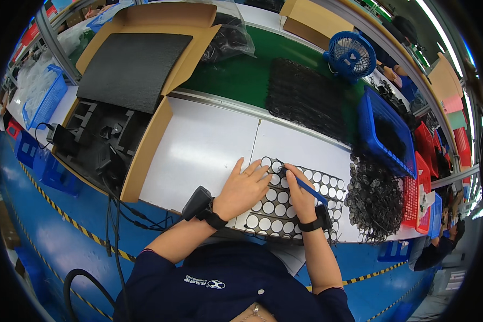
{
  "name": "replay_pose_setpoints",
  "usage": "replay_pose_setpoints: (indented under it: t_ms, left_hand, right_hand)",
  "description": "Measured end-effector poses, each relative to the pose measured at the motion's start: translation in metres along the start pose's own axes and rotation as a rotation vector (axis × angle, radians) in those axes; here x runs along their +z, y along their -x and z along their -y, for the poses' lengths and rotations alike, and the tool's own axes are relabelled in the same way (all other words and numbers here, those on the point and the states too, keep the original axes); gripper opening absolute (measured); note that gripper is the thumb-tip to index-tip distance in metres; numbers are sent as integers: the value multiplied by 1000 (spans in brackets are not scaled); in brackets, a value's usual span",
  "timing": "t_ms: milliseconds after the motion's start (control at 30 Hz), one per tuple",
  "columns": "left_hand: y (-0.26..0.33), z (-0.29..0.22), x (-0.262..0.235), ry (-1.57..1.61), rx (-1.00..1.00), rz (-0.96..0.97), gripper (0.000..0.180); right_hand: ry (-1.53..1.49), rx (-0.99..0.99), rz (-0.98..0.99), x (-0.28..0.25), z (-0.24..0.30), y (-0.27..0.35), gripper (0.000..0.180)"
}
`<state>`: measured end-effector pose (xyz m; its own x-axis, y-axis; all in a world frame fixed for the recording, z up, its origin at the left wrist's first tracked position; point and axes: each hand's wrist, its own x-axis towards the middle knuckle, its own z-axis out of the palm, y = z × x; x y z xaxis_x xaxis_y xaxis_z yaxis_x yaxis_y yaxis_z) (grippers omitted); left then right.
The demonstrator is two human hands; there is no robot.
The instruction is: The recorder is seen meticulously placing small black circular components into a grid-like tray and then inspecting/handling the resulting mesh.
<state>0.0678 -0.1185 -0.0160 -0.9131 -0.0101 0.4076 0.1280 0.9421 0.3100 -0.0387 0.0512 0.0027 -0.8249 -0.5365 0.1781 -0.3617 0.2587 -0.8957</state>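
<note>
White shirt lettering [197,281] — hands [240,194] at white discs [280,210]

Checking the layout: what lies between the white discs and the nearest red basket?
In the head view, a black heap lies between the white discs and that red basket.

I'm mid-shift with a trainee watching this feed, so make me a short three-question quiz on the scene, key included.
1. Which hand holds the slim blue tool?
2. True or false: the heap of black parts lies to the right of the white discs.
3. Pick one. The fan is mainly: A) red, B) blue, C) white.

Key: 1. The right hand. 2. True. 3. B.
</note>
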Motion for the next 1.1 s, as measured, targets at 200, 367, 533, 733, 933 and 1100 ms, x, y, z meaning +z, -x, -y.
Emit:
replay_pose_setpoints:
  t_ms: [200, 367, 533, 733, 933, 1100]
  left_hand:
    - [0, -1, -2, 26, -11, -29, 35]
    - [1, 1, -1, -11, -5, -47, 37]
    - [1, 1, 0, -10, -8, -30, 34]
    - [1, 2, 0, -14, -11, -32, 34]
    - [0, 1, -1, -15, -10, -14, 36]
    - [1, -1, -3, -52, -28, -3, 38]
  right_hand:
    - [39, -15, 19, 6, -7, 0, 24]
    - [77, -57, 38, 9, -4, -3, 22]
    - [96, -96, 30, 10, -3, -4, 22]
    - [98, -108, 37, 9, -1, -5, 21]
    - [302, -405, 25, 12, -8, -5, 22]
    - [764, -610, -51, 10, -8, -16, 27]
